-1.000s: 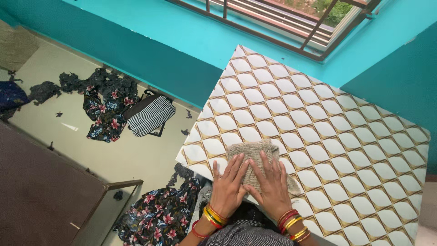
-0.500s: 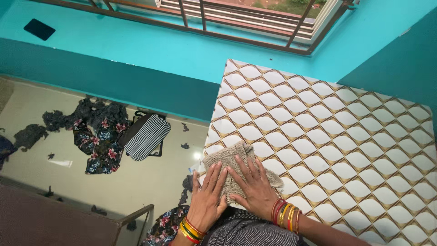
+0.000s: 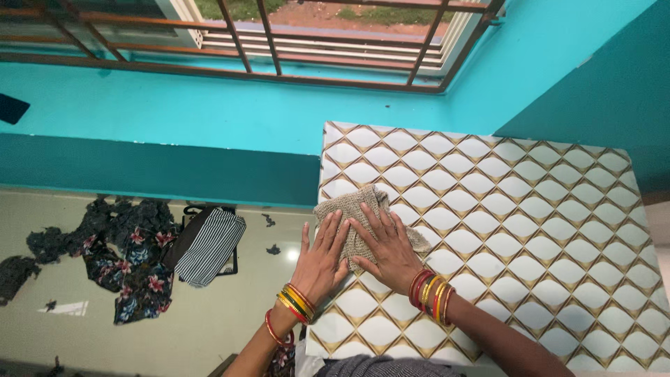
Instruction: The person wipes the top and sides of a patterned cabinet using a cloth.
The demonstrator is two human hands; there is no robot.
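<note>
A coarse beige burlap cloth [image 3: 356,204] lies near the left edge of a table [image 3: 516,209] patterned with white and gold diamonds. My left hand [image 3: 321,257] lies flat with spread fingers, its fingertips on the cloth's left part. My right hand [image 3: 385,246] presses flat on the cloth's middle. Both wrists carry coloured bangles. Part of the cloth is hidden under my palms.
Dark floral clothes [image 3: 129,255] and a striped bag [image 3: 209,244] lie on the floor at left. A turquoise wall ledge [image 3: 174,112] and a barred window [image 3: 293,35] run behind the table. A dark teal wall [image 3: 593,91] stands at the right.
The view has tilted up toward the window. Both hands have slid the cloth farther up the table along its left edge, staying flat on it.
</note>
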